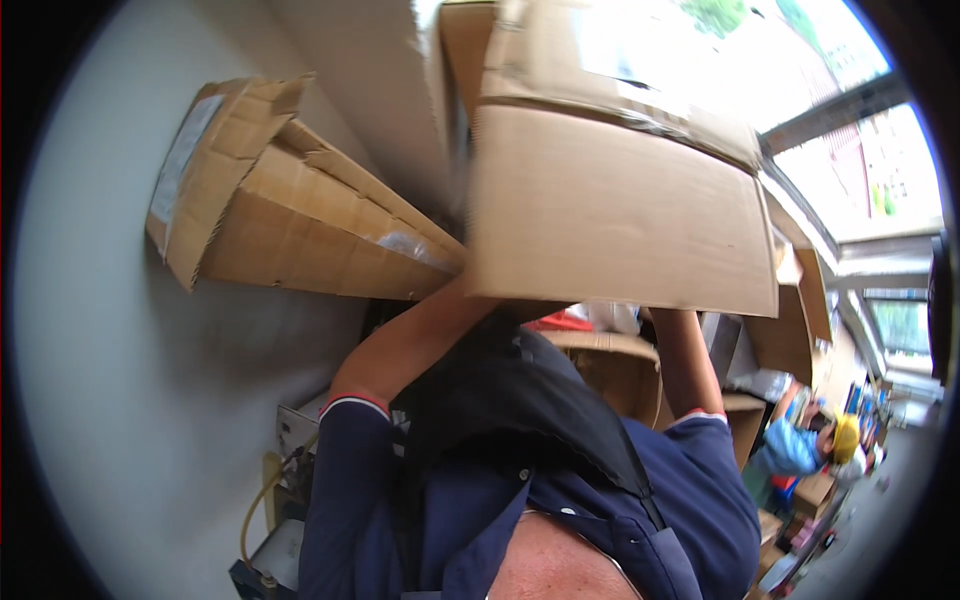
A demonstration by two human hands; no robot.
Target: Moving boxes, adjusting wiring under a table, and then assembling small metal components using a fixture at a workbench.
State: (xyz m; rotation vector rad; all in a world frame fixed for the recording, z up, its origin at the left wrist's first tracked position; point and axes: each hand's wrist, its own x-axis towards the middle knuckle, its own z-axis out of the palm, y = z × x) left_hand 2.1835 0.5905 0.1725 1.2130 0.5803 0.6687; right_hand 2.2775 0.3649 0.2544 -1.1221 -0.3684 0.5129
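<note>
A large closed brown cardboard box (620,210) fills the upper middle, a strip of clear tape and a white label on its upper side. Both of my forearms are raised to it. The left forearm (420,325) runs up to the box's lower left corner, and the right forearm (685,360) goes up behind its lower edge. The box hides both hands, so their fingers and grip do not show. Beside my left forearm, a long, folded brown carton (330,225) leans near the wall.
A grey-white wall (90,330) stands at left, with equipment and a yellow hose (250,520) low beside it. Below the box are an open carton (610,365) and something red (560,321). Windows (840,170) line the right. Farther right, a person in a yellow cap (846,438) works among boxes.
</note>
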